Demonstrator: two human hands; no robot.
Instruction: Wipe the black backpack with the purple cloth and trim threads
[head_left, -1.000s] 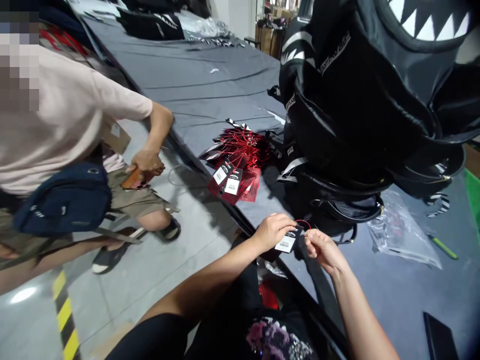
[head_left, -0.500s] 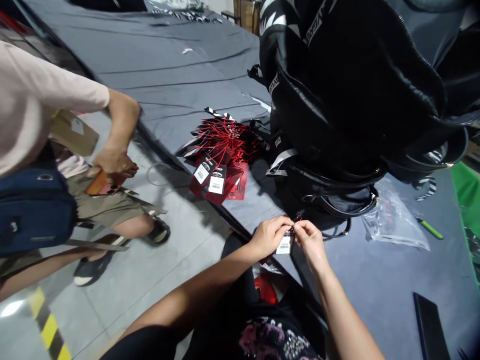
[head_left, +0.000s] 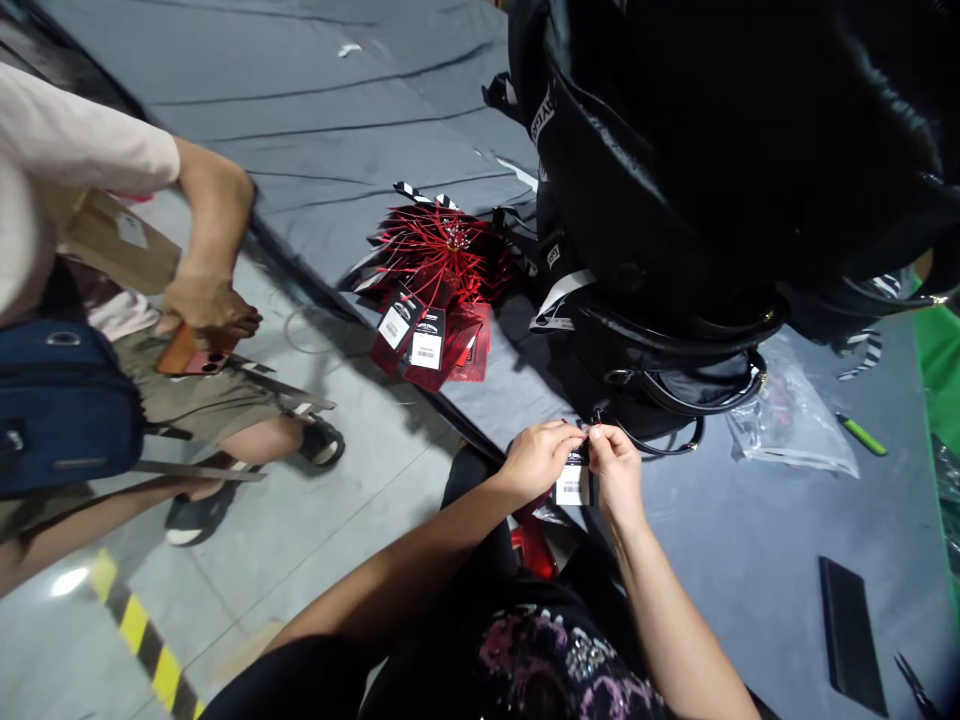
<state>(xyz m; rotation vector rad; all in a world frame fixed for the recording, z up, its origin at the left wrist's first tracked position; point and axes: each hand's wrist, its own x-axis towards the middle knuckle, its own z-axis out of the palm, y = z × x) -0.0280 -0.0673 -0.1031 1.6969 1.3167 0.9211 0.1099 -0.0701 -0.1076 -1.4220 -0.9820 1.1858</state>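
At the table's front edge, my left hand (head_left: pixel 538 460) and my right hand (head_left: pixel 618 468) meet, their fingertips pinched together on the red cord of a hang tag. The black hang tag (head_left: pixel 573 486), with a white barcode label, dangles below and between them. Just behind my fingers are the black bags (head_left: pixel 660 330), stacked high, with a handle loop (head_left: pixel 694 436) close to my right hand. What my fingertips do with the cord is too small to make out. Left of the bags lies a fanned bundle of hang tags (head_left: pixel 427 340) with red cords (head_left: pixel 450 240).
Grey cloth covers the table (head_left: pixel 720 540). To the right are a clear plastic bag (head_left: pixel 795 430), a green cutter (head_left: pixel 862 434), a black flat case (head_left: pixel 853 635) and dark scissors or snips (head_left: pixel 916 685). At left, another person's hand (head_left: pixel 210 305) holds an orange phone (head_left: pixel 184 352).
The view has tipped slightly downward, so the bags and tag bundle shift within the picture. My hands stay pinched at the cord, and the tag shows a little more fully.
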